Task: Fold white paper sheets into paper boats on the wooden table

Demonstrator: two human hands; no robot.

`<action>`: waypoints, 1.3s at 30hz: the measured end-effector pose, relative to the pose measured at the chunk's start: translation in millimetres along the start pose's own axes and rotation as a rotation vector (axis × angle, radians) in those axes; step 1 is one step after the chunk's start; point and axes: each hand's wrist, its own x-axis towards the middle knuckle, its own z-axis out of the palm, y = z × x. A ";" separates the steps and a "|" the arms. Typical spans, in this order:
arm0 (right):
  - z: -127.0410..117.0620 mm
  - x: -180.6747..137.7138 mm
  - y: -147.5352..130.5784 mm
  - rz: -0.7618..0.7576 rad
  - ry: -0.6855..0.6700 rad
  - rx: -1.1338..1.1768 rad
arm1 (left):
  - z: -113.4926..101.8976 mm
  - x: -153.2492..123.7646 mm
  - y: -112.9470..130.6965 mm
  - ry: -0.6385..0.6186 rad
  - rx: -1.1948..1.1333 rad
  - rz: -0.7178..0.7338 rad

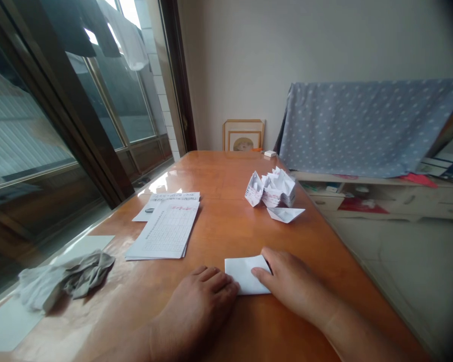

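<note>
A white sheet of paper [248, 274], folded into a small rectangle, lies on the wooden table in front of me. My left hand [207, 294] rests at its lower left corner with the fingers curled together against the paper. My right hand [287, 279] grips the right edge, thumb on top and the other fingers behind. Farther off to the right stands a cluster of folded paper boats [281, 186], nested close together. A single paper boat [286, 214] lies just in front of that cluster.
A stack of printed sheets [169, 229] lies left of centre on the table [226, 216]. Crumpled grey cloths [86, 274] are at the left edge. A small white box [270, 154] sits at the far end, before a leaning picture frame [243, 134]. A glass door [109, 100] borders the left side.
</note>
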 end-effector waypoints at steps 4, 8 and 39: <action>3.8 -0.8 0.6 0.019 -0.002 -0.030 | 2.0 1.0 -2.9 0.009 -0.071 -0.017; 11.2 0.2 3.8 0.025 0.026 -0.041 | 0.5 2.0 -5.7 -0.009 -0.115 -0.034; 29.1 -0.1 17.1 0.016 0.063 -0.048 | 45.7 -4.2 -29.0 0.209 -0.187 0.010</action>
